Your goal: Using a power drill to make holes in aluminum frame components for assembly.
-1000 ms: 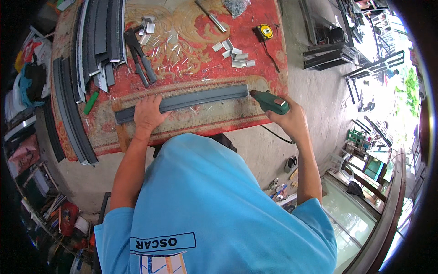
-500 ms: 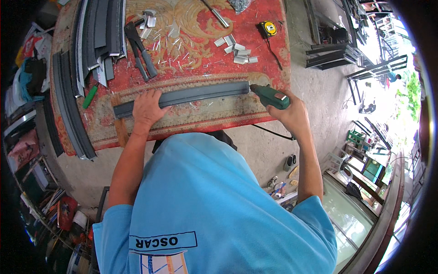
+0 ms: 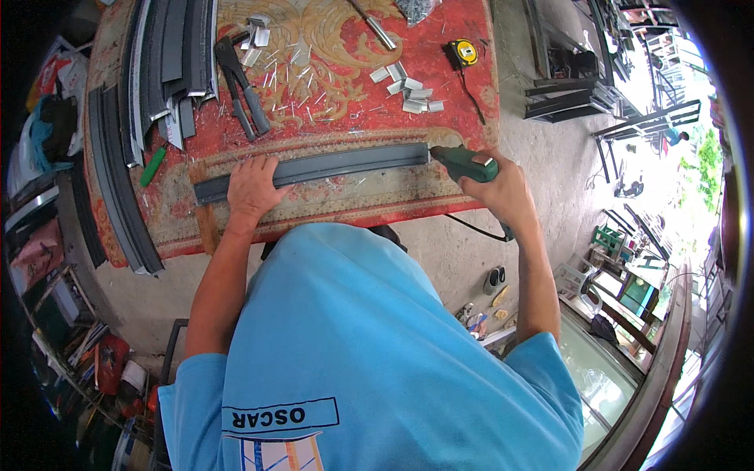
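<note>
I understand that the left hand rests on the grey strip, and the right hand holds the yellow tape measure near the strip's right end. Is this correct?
Not quite: the right hand holds a green power tool. The head view shows the yellow tape measure lying apart on the table. The left hand does rest on the grey strip.

Drill [image 3: 457,162] partly behind right hand [image 3: 510,195]

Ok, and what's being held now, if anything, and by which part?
The right hand grips the green drill by its handle. The left hand lies over the grey strip toward its left end.
</note>
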`<move>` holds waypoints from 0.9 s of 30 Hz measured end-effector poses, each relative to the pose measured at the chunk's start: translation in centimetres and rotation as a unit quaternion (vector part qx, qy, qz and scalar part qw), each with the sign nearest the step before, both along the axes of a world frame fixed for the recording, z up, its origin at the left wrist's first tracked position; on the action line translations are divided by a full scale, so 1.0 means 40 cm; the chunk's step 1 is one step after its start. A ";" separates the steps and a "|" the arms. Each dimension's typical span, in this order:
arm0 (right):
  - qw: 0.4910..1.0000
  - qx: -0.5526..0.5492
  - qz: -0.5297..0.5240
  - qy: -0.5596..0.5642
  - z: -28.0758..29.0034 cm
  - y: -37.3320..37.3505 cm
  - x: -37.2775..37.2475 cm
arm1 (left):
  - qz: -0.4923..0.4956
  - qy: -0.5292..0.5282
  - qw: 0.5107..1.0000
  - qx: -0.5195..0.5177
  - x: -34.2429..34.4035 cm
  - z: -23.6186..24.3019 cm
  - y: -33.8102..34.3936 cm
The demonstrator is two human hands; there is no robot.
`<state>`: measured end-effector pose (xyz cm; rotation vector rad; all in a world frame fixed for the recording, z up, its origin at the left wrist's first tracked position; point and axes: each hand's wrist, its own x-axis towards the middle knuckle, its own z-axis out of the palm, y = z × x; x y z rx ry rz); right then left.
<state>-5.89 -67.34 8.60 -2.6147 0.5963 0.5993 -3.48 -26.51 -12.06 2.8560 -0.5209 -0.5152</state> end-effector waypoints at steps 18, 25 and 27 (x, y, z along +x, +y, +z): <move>0.995 0.068 0.019 0.063 -0.008 -0.045 0.137 | -0.021 0.003 1.000 -0.013 0.002 -0.011 0.012; 0.989 -0.021 0.138 0.050 0.009 0.000 0.123 | -0.020 0.040 0.999 -0.007 0.006 0.008 0.006; 0.987 -0.035 0.152 0.044 0.012 0.014 0.116 | -0.022 0.026 0.999 -0.004 0.008 0.007 0.007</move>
